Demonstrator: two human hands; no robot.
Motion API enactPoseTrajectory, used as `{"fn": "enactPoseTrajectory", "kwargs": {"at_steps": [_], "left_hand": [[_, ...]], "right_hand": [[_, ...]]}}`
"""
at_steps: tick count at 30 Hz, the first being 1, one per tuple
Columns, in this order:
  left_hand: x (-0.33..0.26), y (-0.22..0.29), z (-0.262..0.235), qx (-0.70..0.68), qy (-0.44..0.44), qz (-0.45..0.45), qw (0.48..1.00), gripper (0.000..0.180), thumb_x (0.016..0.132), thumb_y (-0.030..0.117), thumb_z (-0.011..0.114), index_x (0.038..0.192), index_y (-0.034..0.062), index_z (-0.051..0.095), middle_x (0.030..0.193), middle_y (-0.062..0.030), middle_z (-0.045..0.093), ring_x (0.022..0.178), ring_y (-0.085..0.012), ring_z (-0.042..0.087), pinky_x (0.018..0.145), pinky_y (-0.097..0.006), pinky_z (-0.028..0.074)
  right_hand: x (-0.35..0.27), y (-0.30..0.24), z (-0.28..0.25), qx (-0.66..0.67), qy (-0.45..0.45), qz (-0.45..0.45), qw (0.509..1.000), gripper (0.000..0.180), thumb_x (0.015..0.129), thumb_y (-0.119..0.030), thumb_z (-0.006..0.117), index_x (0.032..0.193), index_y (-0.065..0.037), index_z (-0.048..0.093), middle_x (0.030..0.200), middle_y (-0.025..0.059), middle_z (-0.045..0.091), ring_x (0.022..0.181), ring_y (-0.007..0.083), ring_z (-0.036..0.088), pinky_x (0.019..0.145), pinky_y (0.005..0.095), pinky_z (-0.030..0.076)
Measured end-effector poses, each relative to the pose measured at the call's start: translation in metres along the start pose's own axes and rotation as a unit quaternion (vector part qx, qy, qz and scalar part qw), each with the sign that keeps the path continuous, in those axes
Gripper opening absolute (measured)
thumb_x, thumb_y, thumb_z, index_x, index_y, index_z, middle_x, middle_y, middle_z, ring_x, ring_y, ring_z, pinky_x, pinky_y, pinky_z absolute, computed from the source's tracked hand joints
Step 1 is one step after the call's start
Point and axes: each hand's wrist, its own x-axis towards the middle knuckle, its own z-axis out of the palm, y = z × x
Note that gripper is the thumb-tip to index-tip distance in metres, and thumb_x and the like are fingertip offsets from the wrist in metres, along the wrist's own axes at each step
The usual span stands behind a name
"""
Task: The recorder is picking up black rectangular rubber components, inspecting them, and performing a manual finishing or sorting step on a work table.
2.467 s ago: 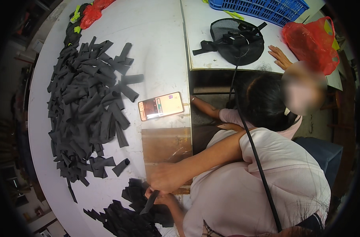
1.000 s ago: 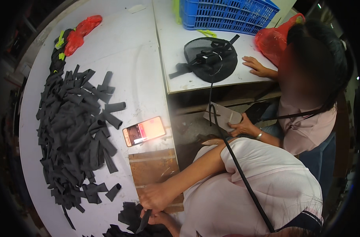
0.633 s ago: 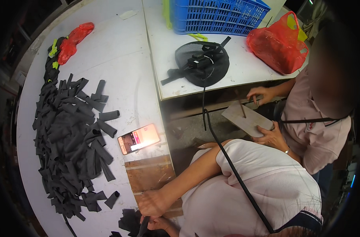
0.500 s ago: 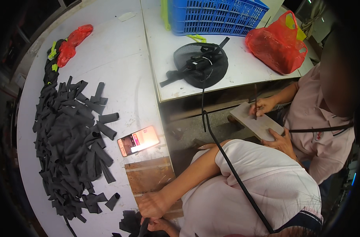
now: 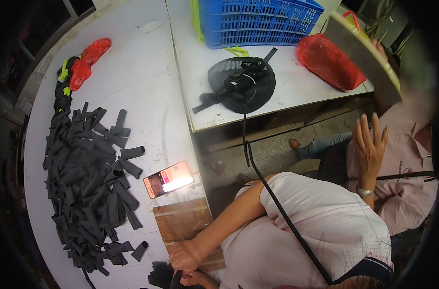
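Note:
At the lower edge my right hand (image 5: pixel 184 255) and my left hand (image 5: pixel 200 278) are close together, both closed on a black fabric strip (image 5: pixel 177 278). My right hand is above the left; its fingertips are partly hidden. Beside them, on the white table, lies a small bunch of black fabric pieces (image 5: pixel 159 274), cut off by the frame's edge. Farther left is a large heap of short black fabric pieces (image 5: pixel 84 178), some rolled into tubes.
A lit phone (image 5: pixel 168 179) lies beside brown taped cardboard (image 5: pixel 181 221). Behind are a black mesh cap-like item with a device (image 5: pixel 243 85), a blue crate (image 5: pixel 263 24) and a red plastic bag (image 5: pixel 328 62). At right a co-worker raises a board (image 5: pixel 369 58); their other hand (image 5: pixel 371 139) is up.
The co-worker has lifted the board from low in front of them to upright at the upper right and raised a hand. The table sits slightly lower in view. My hands stay on the fabric.

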Motion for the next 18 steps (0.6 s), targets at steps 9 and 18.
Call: {"fn": "enactPoseTrajectory", "kwargs": {"at_steps": [9, 18], "left_hand": [[0.026, 0.006, -0.017, 0.139, -0.064, 0.0, 0.988, 0.013, 0.081, 0.012, 0.043, 0.073, 0.0101, 0.054, 0.063, 0.0014, 0.048, 0.054, -0.0105, 0.048, 0.047, -0.021, 0.04], [0.085, -0.036, -0.062, 0.227, 0.015, 0.115, 0.967, 0.017, 0.082, 0.018, 0.043, 0.071, 0.0114, 0.054, 0.069, 0.0006, 0.053, 0.057, -0.0116, 0.052, 0.048, -0.021, 0.042]], "right_hand": [[0.001, 0.004, 0.006, -0.02, 0.004, -0.014, 1.0, 0.03, 0.057, -0.028, 0.062, 0.056, 0.002, 0.06, 0.055, 0.018, 0.056, 0.057, 0.0323, 0.058, 0.048, 0.0392, 0.044], [0.002, 0.009, 0.009, 0.012, 0.007, -0.025, 1.0, 0.033, 0.058, -0.03, 0.062, 0.056, 0.003, 0.059, 0.054, 0.0193, 0.055, 0.056, 0.0349, 0.057, 0.049, 0.0403, 0.045]]}}
